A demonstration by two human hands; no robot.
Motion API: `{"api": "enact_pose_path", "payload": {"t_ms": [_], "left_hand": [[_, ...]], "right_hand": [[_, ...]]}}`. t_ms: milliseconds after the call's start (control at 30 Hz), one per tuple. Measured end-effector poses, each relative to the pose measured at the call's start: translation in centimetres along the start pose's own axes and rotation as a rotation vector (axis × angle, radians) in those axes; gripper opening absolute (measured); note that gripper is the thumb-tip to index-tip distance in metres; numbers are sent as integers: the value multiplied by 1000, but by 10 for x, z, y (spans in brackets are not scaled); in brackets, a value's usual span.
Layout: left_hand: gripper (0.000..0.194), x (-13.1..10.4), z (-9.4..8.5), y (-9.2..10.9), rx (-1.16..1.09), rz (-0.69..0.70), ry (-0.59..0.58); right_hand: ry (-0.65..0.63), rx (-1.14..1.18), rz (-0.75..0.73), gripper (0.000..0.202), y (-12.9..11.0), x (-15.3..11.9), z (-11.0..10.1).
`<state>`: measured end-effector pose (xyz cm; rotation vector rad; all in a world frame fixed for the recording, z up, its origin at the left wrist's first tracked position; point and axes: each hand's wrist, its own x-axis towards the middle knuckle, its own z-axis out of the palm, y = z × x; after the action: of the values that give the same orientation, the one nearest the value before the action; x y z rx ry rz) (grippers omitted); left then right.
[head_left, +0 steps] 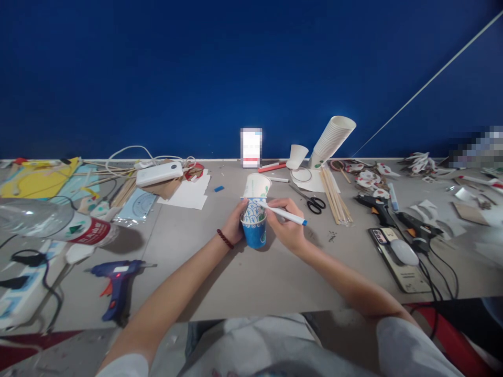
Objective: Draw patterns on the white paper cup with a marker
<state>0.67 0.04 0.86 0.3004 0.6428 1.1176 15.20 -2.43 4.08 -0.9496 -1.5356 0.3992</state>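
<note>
A blue and white patterned paper cup piece (255, 212) stands at the middle of the table, with a blue cup (255, 235) at its bottom and a white cup with green marks (257, 186) at its top. My left hand (238, 220) is wrapped round the left side of the stack. In my right hand (288, 225) is a white marker (288, 215) with a blue end at the right; its tip is at the patterned part. Whether the tip touches the paper I cannot tell.
Scissors (314, 203), wooden sticks (334, 196) and a tall stack of white cups (334, 139) lie or stand behind on the right. Nearer are a phone (406, 272) and black glue guns (418, 230). On the left are a blue glue gun (118, 283), a bottle (90, 230) and a power strip (29, 283).
</note>
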Motion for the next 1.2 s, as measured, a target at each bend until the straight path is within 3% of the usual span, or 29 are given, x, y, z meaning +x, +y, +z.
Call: {"api": "enact_pose_path", "payload": {"t_ms": [1200], "left_hand": [[20,0,-1,-1,36,8,21]], "right_hand": [[-22,-3,29,2,1,0,-3]]}}
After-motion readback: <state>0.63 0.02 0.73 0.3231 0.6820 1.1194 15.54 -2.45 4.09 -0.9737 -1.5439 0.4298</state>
